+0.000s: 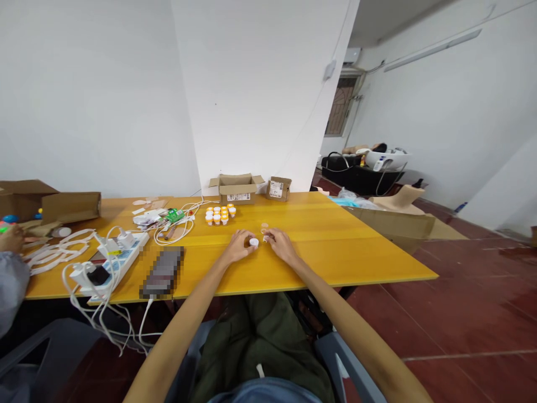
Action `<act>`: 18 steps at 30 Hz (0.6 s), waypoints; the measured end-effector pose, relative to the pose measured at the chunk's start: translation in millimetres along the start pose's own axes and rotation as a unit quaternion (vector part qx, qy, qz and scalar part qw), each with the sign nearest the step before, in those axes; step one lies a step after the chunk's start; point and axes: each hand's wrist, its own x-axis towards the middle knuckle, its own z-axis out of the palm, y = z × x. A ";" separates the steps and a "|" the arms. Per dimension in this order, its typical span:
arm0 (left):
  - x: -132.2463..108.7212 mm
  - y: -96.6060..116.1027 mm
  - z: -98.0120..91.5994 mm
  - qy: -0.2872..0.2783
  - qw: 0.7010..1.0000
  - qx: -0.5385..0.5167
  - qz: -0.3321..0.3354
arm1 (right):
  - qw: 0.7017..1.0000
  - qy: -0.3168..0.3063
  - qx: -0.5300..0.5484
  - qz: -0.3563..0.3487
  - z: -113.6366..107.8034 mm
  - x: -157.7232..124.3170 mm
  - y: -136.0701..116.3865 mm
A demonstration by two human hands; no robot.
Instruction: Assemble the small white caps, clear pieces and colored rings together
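Note:
My left hand (239, 246) is closed on a small round white cap (254, 242), gripped between thumb and fingers above the table. Just to its right, my right hand (282, 246) has its fingers pinched around a small whitish piece (264, 239), too small to make out. A thin, clear round disc (264, 225) lies on the table just beyond that hand. Farther back, several small jars with white and orange parts (220, 215) stand grouped together.
An open cardboard box (237, 189) and a smaller box (279, 189) stand against the wall. To the left are a phone (163, 272), a power strip (121, 263) with tangled cables, and packets (174, 215). Another person's hand (12, 239) is at the far left.

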 end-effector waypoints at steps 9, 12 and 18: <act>3.0 0.3 -0.1 0.063 0.994 -0.085 0.031 | 0.988 0.043 0.147 -0.020 6.2 6.3 -12.5; 4.9 0.7 -1.3 0.086 0.986 -0.142 0.017 | 0.980 0.047 0.195 -0.012 12.8 10.3 -23.4; 8.5 0.2 -5.9 0.121 0.963 -0.239 -0.031 | 0.959 0.059 0.278 0.024 22.6 15.9 -36.3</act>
